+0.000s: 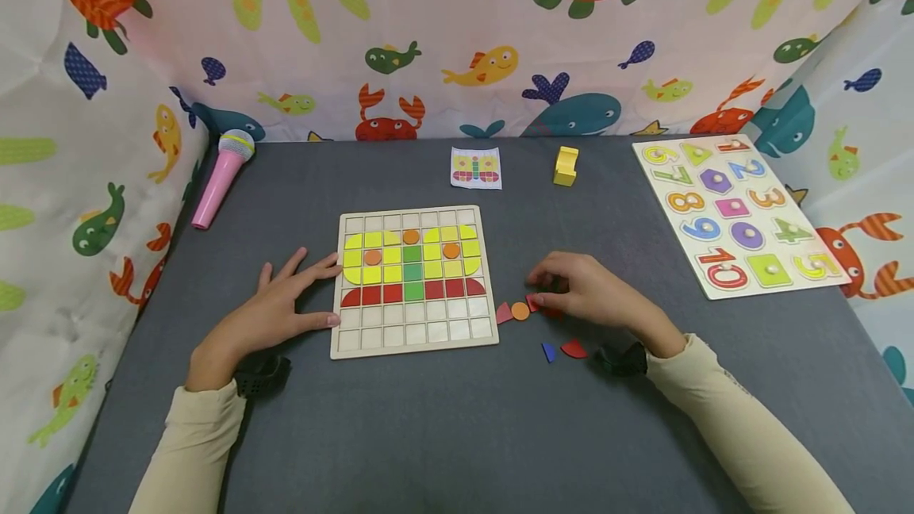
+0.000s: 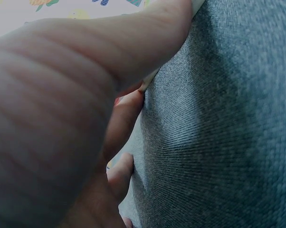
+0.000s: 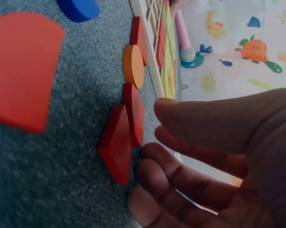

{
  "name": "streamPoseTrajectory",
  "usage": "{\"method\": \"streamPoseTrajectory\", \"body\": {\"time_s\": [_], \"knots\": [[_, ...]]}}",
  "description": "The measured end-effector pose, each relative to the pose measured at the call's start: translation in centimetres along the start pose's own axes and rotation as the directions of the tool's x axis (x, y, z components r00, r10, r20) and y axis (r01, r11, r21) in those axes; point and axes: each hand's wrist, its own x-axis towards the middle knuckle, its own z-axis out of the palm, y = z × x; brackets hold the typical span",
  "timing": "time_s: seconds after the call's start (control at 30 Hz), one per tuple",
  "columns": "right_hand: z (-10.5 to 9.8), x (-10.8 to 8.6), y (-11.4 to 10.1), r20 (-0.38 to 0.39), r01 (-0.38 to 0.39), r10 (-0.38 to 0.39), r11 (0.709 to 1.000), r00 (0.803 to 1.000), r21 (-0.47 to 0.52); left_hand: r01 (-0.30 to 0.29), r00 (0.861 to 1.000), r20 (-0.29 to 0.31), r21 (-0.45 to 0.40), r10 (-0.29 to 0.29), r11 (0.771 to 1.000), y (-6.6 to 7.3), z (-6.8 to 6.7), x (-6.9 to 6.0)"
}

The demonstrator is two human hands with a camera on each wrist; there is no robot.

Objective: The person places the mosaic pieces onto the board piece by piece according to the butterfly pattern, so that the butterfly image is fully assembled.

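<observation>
A wooden grid board (image 1: 396, 354) lies mid-table, with yellow, orange, green and red tiles in its upper rows and bare cells below. My left hand (image 1: 274, 309) touches its left edge with spread fingers and thumb. To the board's right, my right hand (image 1: 596, 292) hovers low over red pieces, fingers loosely bent. In the right wrist view, two red pieces (image 3: 115, 147) lie against each other beside the fingertips, and nothing shows between thumb and fingers. An orange disc (image 1: 520, 311) and a red wedge (image 1: 504, 313) lie by the board's edge.
Nearer the front lie a blue piece (image 1: 548, 352) and a red quarter-round (image 1: 574, 349). Behind the board are a butterfly pattern card (image 1: 476, 183) and a yellow block (image 1: 566, 166). A pink toy microphone (image 1: 217, 185) lies left; a number puzzle board (image 1: 703, 240) lies right.
</observation>
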Motion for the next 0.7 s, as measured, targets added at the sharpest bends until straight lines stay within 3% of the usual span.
{"method": "streamPoseTrajectory", "body": {"time_s": [0.23, 0.4, 0.7], "knots": [[0.4, -0.1, 0.1, 0.051, 0.034, -0.032, 0.999, 0.998, -0.035, -0.002, 1.000, -0.004, 0.002, 0.002, 1.000, -0.1, 0.0, 0.0], [0.8, -0.1, 0.6, 0.036, 0.088, -0.086, 0.995, 0.996, -0.054, -0.004, 1.000, -0.002, -0.001, 0.004, 1.000, -0.1, -0.1, 0.0], [1.1, 0.2, -0.1, 0.020, 0.003, -0.002, 0.995, 1.000, -0.096, -0.001, 1.000, -0.004, 0.001, 0.001, 1.000, -0.1, 0.0, 0.0]]}}
